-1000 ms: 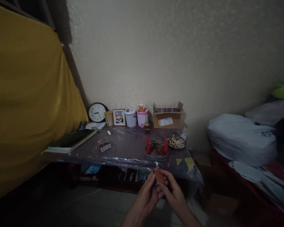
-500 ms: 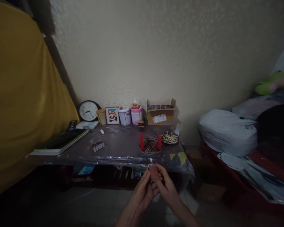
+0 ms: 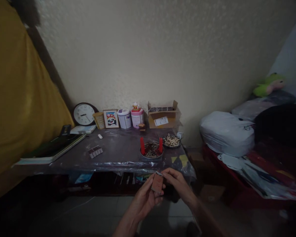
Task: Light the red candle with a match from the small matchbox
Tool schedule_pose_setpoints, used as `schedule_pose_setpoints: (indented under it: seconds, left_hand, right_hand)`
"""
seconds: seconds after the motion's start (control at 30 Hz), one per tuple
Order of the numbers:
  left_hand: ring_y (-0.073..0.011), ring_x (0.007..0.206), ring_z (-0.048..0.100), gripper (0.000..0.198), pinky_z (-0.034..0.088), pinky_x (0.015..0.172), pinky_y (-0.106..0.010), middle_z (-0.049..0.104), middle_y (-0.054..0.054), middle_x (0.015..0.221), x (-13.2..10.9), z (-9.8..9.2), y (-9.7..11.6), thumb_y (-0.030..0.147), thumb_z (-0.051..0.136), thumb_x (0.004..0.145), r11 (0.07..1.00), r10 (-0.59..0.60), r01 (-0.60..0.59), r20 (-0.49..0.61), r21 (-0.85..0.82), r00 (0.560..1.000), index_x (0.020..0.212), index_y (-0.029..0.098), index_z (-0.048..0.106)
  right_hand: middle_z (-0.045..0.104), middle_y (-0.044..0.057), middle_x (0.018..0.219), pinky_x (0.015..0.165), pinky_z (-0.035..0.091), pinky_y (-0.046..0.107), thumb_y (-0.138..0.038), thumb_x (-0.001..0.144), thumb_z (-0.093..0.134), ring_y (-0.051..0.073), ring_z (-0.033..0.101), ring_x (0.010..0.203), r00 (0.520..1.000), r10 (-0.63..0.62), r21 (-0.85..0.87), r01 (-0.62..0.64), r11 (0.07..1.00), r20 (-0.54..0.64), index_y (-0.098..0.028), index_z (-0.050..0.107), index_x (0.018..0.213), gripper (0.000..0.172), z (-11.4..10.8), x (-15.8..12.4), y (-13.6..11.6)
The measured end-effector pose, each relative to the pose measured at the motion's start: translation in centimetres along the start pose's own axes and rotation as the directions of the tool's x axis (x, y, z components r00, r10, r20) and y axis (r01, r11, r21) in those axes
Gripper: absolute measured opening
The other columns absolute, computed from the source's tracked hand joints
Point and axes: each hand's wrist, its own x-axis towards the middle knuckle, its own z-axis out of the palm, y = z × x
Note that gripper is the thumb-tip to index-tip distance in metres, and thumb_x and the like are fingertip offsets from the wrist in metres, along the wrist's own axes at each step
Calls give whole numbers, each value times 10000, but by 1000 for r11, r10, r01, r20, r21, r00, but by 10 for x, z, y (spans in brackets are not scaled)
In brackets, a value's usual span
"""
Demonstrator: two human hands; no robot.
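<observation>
Low in front of the table, my left hand [image 3: 146, 195] is closed around a matchbox [image 3: 157, 183] with a reddish-brown face, its fingers passing underneath. A pale strip shows at the box's upper end, where the inner tray seems to stick out slightly. My right hand [image 3: 179, 184] is closed, with its thumb and index finger pinched at that upper right corner; whether a match is between them is too small to tell. Beyond the hands stands a round metal bowl [image 3: 151, 156] holding dark bits, with two red candles [image 3: 142, 146] upright in it.
On the plastic-covered table [image 3: 118, 151] are a plate of matches [image 3: 171, 141], a row of small matchboxes [image 3: 95, 151] and an open cardboard box [image 3: 162, 119]. A clock [image 3: 84, 114], a framed panda picture [image 3: 111, 119] and tins [image 3: 124, 118] line the wall. White bags [image 3: 227, 133] lie at right.
My right hand has slid off the matchbox's face to its upper corner, leaving more of the face uncovered. The matchbox stays in my left hand. The view has shifted slightly right.
</observation>
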Motion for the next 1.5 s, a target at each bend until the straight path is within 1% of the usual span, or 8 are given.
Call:
schedule_pose_setpoints:
  seconds: [0.13, 0.33, 0.6, 0.83, 1.0, 1.13, 1.23, 1.5]
  left_hand:
    - [-126, 647, 631, 327, 460, 580, -241, 665, -82, 879, 0, -1, -3, 343, 465, 859, 1000, -25, 25, 14, 5, 1000, 1148, 194, 499]
    - [-123, 672, 629, 334, 461, 594, -237, 660, -76, 887, -2, 0, -4, 357, 471, 856, 998, -60, 60, -1, -17, 998, 1136, 181, 517]
    - [-116, 649, 623, 325, 455, 572, -226, 661, -78, 862, -3, 3, -3, 358, 473, 855, 997, -66, 65, -26, -33, 997, 1105, 159, 534]
    - [-121, 663, 629, 364, 446, 596, -235, 665, -78, 867, -2, 0, -3, 352, 469, 857, 998, -58, 58, 5, -28, 998, 1182, 189, 487]
    - [-218, 840, 656, 543, 447, 739, -332, 660, -113, 999, -5, 6, 3, 277, 523, 811, 1000, -17, 16, 33, 14, 999, 1322, 241, 342]
    - [-275, 911, 643, 644, 418, 812, -385, 662, -99, 975, -6, 8, 6, 100, 584, 663, 995, 41, -46, 61, 87, 997, 1277, 221, 432]
    - [-282, 877, 650, 638, 428, 789, -390, 657, -92, 991, -3, 6, 4, 54, 608, 597, 982, 106, -110, 34, 156, 994, 1205, 227, 520]
    - [-225, 808, 649, 475, 449, 770, -362, 667, -99, 1019, 3, 2, -1, 199, 679, 667, 923, 225, -203, -31, 328, 974, 1134, 212, 594]
  right_hand:
    - [567, -33, 601, 555, 394, 218, -438, 734, 631, 93, 493, 530, 999, 35, 24, -35, 999, -13, -163, 626, 710, 276, -1, 1, 4]
    - [557, -24, 593, 546, 391, 216, -437, 706, 643, 109, 489, 567, 995, -10, -94, 1, 996, -104, -157, 634, 663, 284, -2, 4, 8]
    - [595, -1, 634, 588, 420, 233, -440, 743, 608, 135, 527, 618, 990, -69, -190, 44, 981, -124, -157, 644, 679, 293, -2, 5, 13]
    - [597, -9, 631, 600, 417, 234, -415, 744, 607, 136, 539, 618, 987, -82, -217, 51, 975, -138, -159, 637, 674, 267, -2, 6, 16]
    - [570, -25, 582, 553, 411, 233, -382, 725, 611, 123, 518, 542, 989, -45, -165, 21, 986, -141, -165, 617, 663, 226, -6, 8, 20]
    - [574, -17, 586, 559, 422, 240, -366, 712, 619, 138, 534, 568, 989, -20, -173, -6, 985, -143, -171, 617, 645, 206, -13, 11, 28]
    - [593, -3, 618, 575, 443, 255, -381, 702, 621, 155, 556, 598, 992, -6, -161, -15, 987, -130, -174, 616, 642, 215, -15, 13, 32]
    - [590, -8, 606, 565, 446, 251, -414, 728, 593, 148, 557, 588, 993, -46, -229, 19, 973, -110, -174, 614, 658, 250, -14, 12, 32]
